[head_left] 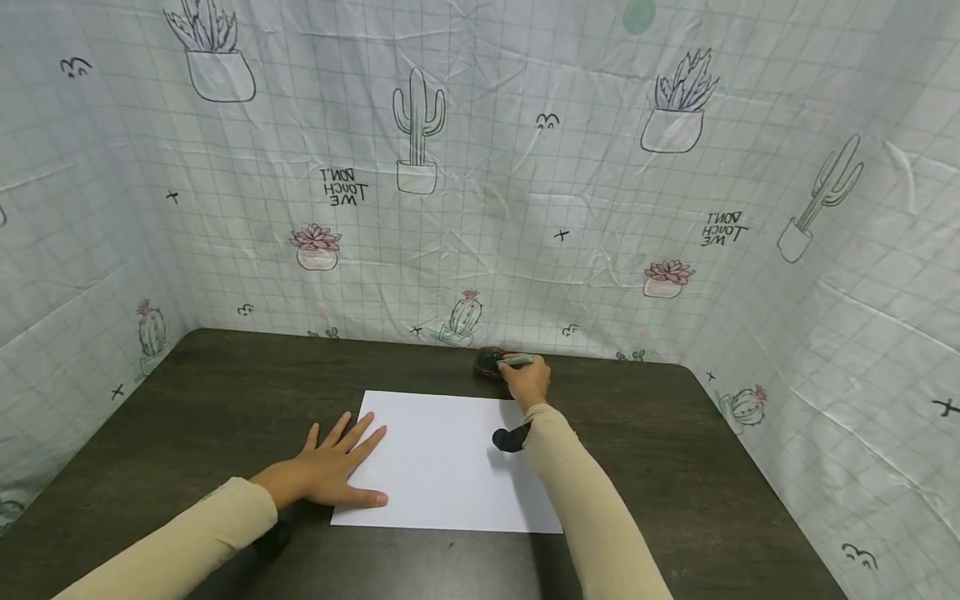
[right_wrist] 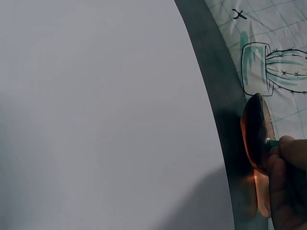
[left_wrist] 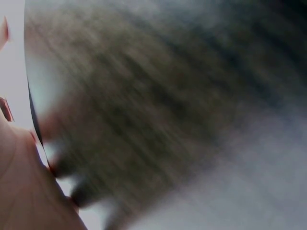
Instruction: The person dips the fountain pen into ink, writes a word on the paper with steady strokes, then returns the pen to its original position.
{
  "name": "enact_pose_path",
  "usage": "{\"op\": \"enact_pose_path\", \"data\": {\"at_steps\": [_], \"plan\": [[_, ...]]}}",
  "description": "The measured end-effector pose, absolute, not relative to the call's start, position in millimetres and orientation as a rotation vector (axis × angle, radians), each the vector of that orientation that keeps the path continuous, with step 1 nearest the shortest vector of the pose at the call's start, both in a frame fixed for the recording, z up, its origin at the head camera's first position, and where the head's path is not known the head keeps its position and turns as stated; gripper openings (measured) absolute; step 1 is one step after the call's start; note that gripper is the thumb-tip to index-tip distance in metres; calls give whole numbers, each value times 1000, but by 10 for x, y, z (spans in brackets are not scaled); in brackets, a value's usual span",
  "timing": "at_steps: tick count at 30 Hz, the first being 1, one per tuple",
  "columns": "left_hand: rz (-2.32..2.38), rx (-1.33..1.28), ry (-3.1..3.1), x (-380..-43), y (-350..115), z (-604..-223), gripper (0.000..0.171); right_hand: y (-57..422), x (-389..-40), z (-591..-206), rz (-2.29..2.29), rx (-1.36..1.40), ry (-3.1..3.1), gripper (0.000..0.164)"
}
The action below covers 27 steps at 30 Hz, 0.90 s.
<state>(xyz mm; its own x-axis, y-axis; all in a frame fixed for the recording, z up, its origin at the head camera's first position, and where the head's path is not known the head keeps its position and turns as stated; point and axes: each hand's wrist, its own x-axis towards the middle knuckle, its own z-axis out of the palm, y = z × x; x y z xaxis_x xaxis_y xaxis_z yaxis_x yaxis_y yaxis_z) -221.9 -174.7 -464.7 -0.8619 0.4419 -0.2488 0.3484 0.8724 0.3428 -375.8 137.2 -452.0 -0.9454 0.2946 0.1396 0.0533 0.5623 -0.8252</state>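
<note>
A blank sheet of white paper [head_left: 442, 458] lies on the dark table. My left hand [head_left: 330, 468] rests with spread fingers over its left edge, and the left wrist view catches part of that hand [left_wrist: 24, 182] at the left border. Beyond the paper's far edge, my right hand [head_left: 529, 382] pinches a slim pale green pen-like stick [head_left: 519, 360]. Its end points into a small dark round bowl [head_left: 489, 363]. Seen from the right wrist, the bowl [right_wrist: 254, 129] is amber and glassy with dark contents; the fingers [right_wrist: 292, 153] hide most of the stick.
The dark wooden table [head_left: 637, 467] ends at a cloth backdrop [head_left: 517, 192] printed with cacti, which closes off the back and both sides. A black rounded device [head_left: 510, 439] sits at the right wrist, above the paper. Much of the left wrist view is blurred.
</note>
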Motion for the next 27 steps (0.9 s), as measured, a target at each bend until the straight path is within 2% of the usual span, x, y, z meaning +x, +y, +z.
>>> {"op": "enact_pose_path", "data": {"at_steps": [9,19,27], "plan": [[425,589,2744,-2198,-1732,-4620,103,1425,-3709,-4497,1327,-277,-2542,21],[414,588,2745,-2199,-1740,-4613,103,1370,-3700,-4512,1307,-238,-2573,13],[416,587,2743,-2193,-1728,-4598,103,1320,-3721,-4544,1311,-224,-2551,19]]}}
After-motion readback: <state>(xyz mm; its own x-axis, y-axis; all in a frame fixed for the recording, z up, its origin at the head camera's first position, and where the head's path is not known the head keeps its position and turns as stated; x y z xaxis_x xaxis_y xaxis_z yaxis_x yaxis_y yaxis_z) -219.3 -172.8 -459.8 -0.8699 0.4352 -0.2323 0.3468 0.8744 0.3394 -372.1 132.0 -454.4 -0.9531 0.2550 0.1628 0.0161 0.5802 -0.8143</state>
